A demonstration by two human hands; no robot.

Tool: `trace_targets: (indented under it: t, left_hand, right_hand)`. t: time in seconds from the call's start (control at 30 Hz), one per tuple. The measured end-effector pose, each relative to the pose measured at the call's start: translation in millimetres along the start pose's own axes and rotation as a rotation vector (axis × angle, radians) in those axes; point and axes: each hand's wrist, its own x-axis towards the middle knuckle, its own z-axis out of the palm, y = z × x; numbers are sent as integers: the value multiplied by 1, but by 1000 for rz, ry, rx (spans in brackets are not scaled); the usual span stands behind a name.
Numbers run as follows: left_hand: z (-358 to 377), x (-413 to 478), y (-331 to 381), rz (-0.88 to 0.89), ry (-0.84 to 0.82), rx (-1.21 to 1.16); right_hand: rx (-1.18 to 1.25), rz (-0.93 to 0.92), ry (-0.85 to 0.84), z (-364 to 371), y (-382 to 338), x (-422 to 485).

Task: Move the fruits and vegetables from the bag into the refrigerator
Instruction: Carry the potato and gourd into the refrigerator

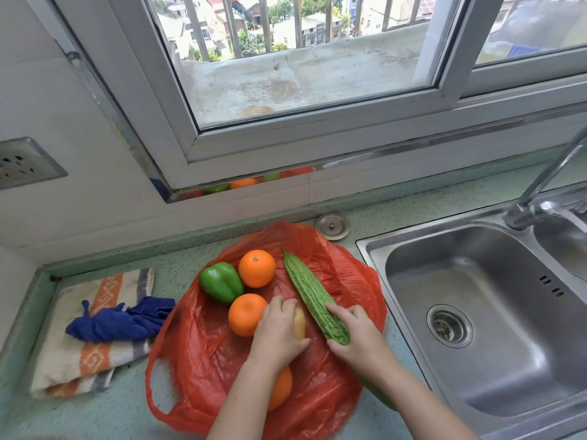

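Observation:
A red plastic bag (203, 354) lies flat on the counter with produce on top. On it sit a green pepper (220, 282), one orange (256, 268) behind it and a second orange (246, 314) nearer me. A third orange (281, 389) is partly hidden under my left forearm. My left hand (279, 331) is closed over a small yellowish potato (299, 325). My right hand (357, 336) grips the near end of a long bitter gourd (309, 289) that points away to the back. Another green vegetable (378, 393) peeks out under my right forearm. No refrigerator is in view.
A steel sink (476, 312) with a tap (540, 182) lies right of the bag. A striped towel (92, 360) with a blue cloth (120, 322) on it lies to the left. A sink plug (332, 226) rests behind the bag, below the window (301, 58).

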Motion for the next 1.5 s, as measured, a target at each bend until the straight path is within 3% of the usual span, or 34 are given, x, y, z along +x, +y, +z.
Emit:
trace_targets:
  t: [0.2,0.5,0.73,1.07,1.5]
  left_hand:
    - [2,-1,1,-65,-10,-51]
    - [-29,-12,24,-39,246,-572]
    - [-52,-49,78,51,260,-890]
    - [-39,-82,197,317,-22,-1089]
    - [36,-172,401,650,-472,-991]
  right_hand:
    - [8,-15,-2,-3,-3,-2]
    - [88,-55,99,-31,-12,-20]
    - [179,-95,255,-80,-19,-65]
    - [267,62,545,-150,27,-179]
    - [404,288,1052,-220,128,-387]
